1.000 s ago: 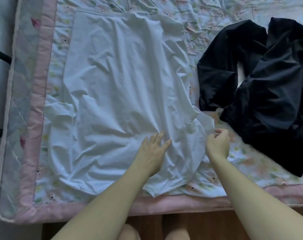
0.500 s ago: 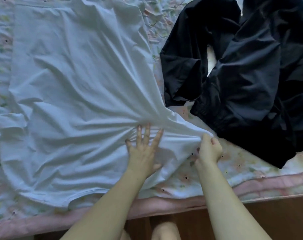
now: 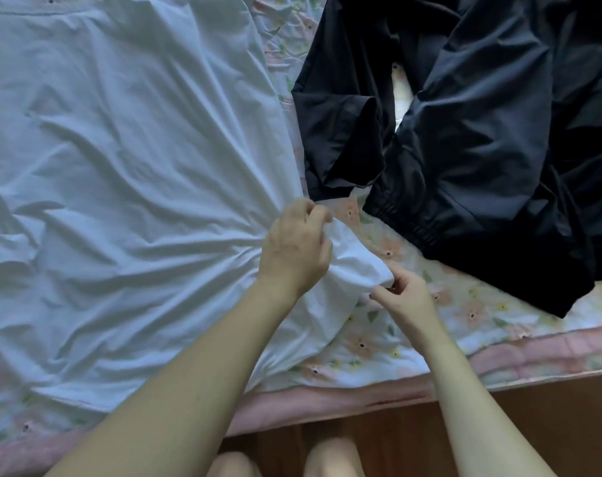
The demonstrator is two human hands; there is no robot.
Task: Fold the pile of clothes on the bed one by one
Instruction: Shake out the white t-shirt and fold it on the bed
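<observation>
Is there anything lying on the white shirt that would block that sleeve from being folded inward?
Nothing visible. Both the left hand and right hand already hold the sleeve, and the white shirt is bare; the black garment lies beside it.

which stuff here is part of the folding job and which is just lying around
In the job:
- white shirt, sleeve gripped by left hand and right hand
- black garments, waiting beside it

Just there:
- floral bedspread
- wooden floor

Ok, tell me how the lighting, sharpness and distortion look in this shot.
Head view: dim, bluish, flat light with no glare; the white shirt shows soft wrinkle shadows, the black garment loses detail in darkness; both hands look slightly soft; wide-angle stretch enlarges the forearms at the bottom.
</observation>
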